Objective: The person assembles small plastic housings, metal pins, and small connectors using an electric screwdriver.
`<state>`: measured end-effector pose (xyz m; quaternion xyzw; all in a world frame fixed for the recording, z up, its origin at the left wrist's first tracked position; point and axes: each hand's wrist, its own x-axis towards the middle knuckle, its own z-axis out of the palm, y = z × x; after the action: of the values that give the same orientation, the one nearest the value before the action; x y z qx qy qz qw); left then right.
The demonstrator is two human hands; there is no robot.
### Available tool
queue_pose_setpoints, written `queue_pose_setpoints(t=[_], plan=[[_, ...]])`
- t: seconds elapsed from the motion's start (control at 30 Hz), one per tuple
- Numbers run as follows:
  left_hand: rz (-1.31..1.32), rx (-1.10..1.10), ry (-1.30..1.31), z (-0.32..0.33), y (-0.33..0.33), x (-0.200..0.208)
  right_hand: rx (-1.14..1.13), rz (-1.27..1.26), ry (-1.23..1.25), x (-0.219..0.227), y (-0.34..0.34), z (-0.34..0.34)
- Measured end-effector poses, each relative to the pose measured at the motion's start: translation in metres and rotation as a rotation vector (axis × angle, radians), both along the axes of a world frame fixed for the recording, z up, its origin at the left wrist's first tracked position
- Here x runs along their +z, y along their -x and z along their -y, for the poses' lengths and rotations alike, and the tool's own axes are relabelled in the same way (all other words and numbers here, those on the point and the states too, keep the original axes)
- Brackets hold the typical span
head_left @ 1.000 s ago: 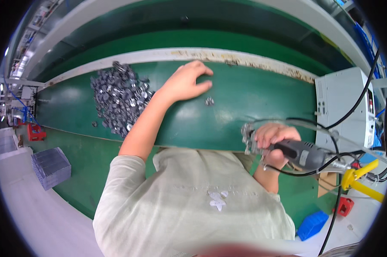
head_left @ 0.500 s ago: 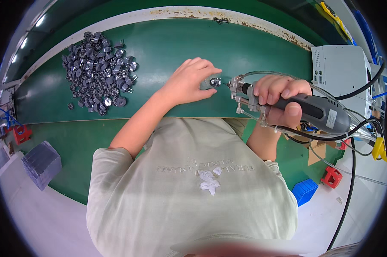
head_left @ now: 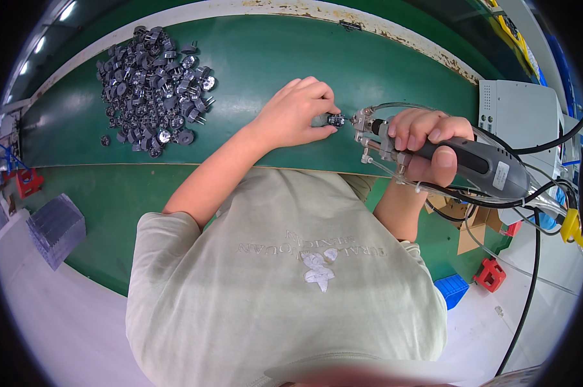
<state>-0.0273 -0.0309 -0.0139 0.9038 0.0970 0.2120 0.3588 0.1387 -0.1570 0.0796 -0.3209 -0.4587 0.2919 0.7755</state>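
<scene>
My left hand (head_left: pixel 296 117) is over the green bench with thumb and fingers closed around a small dark part with shiny metal on it (head_left: pixel 336 120). My right hand (head_left: pixel 429 143) is wrapped around a grey and black hand-held power tool (head_left: pixel 488 166). The tool's metal front end (head_left: pixel 364 124), fitted with clamps and clear tubes, points left at the small part. Its thin tip is at or very near the part; I cannot tell whether they touch. Left of my hands lies a pile of dark grey round parts (head_left: pixel 151 87) with metal pins.
A light grey box-shaped machine (head_left: pixel 520 116) stands at the bench's right end. Black cables (head_left: pixel 535 277) and clear tubes trail from the tool. Below the bench are a cardboard box (head_left: pixel 473 235), a blue bin (head_left: pixel 451 290) and red stands (head_left: pixel 490 275).
My left thumb and fingers have come closer together around the small part. The whole view has shifted slightly. The tool remains in my right hand, pointing at the part.
</scene>
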Motion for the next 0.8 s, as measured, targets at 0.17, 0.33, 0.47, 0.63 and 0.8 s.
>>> queue_pose_setpoints(t=[0.17,0.33,0.47,0.63,0.8], plan=[[0.006,-0.003,-0.003,0.000,0.000,0.000,0.002,0.004,-0.007,-0.002,0.001,-0.002],[0.014,0.002,-0.010,0.000,0.000,-0.001,0.010,0.006,-0.006,-0.001,0.003,-0.003],[0.005,-0.004,-0.005,0.000,0.000,0.000,0.012,0.016,0.007,-0.002,0.003,-0.004],[0.013,-0.028,-0.016,-0.002,0.001,0.001,0.040,0.057,0.062,0.004,0.012,-0.008],[0.005,-0.038,-0.030,-0.002,0.003,0.001,-0.036,0.413,0.291,0.010,0.022,-0.010]])
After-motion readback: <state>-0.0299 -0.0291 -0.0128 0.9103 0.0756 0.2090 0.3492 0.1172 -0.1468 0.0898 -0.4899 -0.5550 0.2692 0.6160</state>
